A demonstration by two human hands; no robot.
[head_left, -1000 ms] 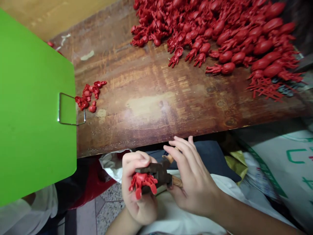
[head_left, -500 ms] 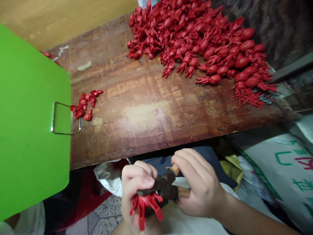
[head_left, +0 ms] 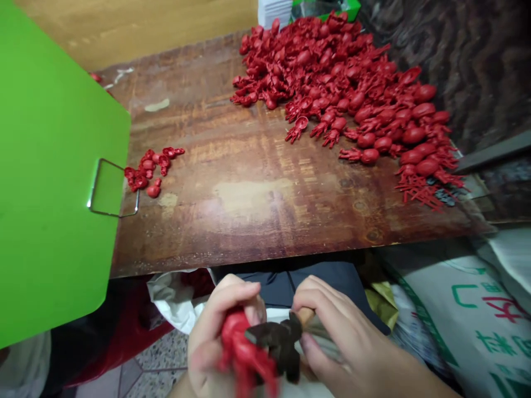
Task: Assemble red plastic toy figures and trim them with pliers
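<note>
My left hand point(head_left: 207, 331) grips a red figure point(head_left: 244, 348), my right hand point(head_left: 338, 320) pliers point(head_left: 284, 342), before the table point(head_left: 257, 237) a green board point(head_left: 53, 182) partly hides.

worn wooden table point(head_left: 207, 232) — yellowish wall point(head_left: 145, 25) behind, speckled floor point(head_left: 164, 352) below

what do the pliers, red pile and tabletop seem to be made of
Pliers: probably metal, judging by the dark, dull head; the tan handle could be wood or plastic.
Red pile: likely moulded plastic, faintly glossy, with repeating shapes.
Tabletop: seemingly wood or veneer, worn, with grain and knots showing.
</note>
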